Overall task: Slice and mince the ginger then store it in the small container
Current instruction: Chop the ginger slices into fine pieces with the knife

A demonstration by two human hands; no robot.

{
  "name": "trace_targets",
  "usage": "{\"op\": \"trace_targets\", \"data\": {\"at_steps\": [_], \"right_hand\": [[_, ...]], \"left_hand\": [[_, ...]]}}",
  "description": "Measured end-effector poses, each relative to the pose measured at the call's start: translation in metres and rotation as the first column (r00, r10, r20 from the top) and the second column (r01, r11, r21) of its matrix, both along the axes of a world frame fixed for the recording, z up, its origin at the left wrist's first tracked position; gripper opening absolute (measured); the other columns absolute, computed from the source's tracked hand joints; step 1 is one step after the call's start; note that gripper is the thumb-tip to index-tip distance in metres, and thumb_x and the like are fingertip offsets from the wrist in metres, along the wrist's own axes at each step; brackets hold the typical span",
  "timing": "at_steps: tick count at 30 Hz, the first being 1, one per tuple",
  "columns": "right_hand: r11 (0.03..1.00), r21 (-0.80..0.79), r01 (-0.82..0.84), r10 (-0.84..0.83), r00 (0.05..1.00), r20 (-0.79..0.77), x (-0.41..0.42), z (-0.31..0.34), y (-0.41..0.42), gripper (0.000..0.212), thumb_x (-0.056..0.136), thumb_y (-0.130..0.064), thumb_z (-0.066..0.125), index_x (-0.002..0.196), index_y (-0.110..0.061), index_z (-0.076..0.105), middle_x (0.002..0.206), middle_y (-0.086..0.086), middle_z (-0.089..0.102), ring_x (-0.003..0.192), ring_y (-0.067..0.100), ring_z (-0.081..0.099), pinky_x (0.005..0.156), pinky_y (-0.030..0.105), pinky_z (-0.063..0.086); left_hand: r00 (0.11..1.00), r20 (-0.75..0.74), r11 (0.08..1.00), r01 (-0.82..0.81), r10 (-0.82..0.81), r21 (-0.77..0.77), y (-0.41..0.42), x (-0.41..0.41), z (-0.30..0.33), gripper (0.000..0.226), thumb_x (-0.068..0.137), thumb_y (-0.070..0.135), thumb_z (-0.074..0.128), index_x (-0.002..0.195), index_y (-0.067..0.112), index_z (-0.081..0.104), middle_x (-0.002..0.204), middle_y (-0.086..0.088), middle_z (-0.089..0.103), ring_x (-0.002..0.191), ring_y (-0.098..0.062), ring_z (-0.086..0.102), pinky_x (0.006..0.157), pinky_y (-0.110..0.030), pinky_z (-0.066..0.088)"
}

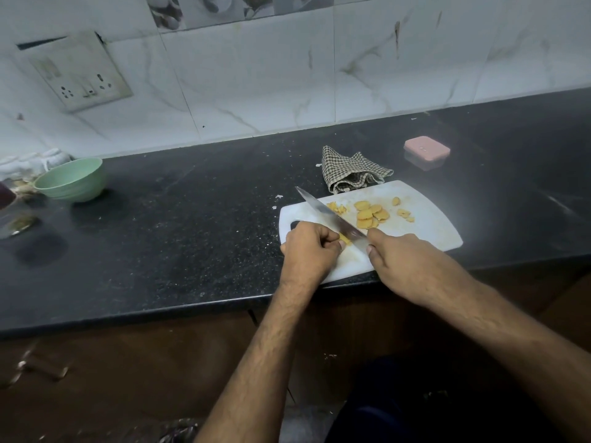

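**Q:** Head view. Which relation governs the next cut?

**A:** The remaining ginger piece [344,239] lies just beyond the curled fingers of the left hand [308,247], wedged between those fingertips and the flat of the knife blade [331,215]. The blade's long axis runs diagonally, from its tip up and to the left, far beyond the left fingers, down to the right hand [403,260], which covers the handle. The piece is thus on the right-hand side of the left knuckles and touching, or nearly touching, the steel.

**Q:** State of the fingers?

**A:** The left fingers are bent under and pinch the small piece against the white cutting board [425,225]; the thumb tip shows at the near side. The right fingers are wrapped round the knife handle, the forefinger reaching towards the blade's heel. The handle itself is hidden.

**Q:** Where is the rest of the ginger?

**A:** Round slices [371,212] lie in a loose cluster beyond the right fingers, across the blade from the left hand. A few smaller bits [403,213] lie further right. A little chopped heap [337,207] sits just beside the blade's middle.

**Q:** And the store?

**A:** The small container [426,152], pink lid on, stands well apart, beyond the right hand, past a checked cloth [351,171]. Judged stage: slicing nearly finished, mincing barely begun. The right hand is the nearer one to the container.
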State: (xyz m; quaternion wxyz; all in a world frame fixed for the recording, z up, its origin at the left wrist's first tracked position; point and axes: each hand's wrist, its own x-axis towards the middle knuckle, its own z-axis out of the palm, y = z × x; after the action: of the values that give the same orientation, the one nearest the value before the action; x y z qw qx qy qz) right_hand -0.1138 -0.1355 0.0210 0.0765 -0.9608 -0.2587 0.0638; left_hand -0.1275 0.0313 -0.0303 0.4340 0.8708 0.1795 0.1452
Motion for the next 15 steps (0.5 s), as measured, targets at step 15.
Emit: {"op": "trace_targets", "data": {"at_steps": [15], "right_hand": [[0.994, -0.109, -0.028, 0.029, 1.0, 0.006, -0.0007, 0.0083, -0.0011, 0.012, 0.107, -0.036, 0.025, 0.1, -0.029, 0.031, 0.079, 0.001, 0.049, 0.071, 0.017, 0.05, 0.069, 0.036, 0.05]], "left_hand": [[0.999, -0.002, 0.999, -0.045, 0.045, -0.015, -0.0022, -0.0037, -0.0008, 0.017, 0.084, 0.025, 0.08, 0.068, 0.023, 0.074, 0.054, 0.023, 0.061, 0.067, -0.009, 0.061, 0.097, -0.055, 0.051]]}}
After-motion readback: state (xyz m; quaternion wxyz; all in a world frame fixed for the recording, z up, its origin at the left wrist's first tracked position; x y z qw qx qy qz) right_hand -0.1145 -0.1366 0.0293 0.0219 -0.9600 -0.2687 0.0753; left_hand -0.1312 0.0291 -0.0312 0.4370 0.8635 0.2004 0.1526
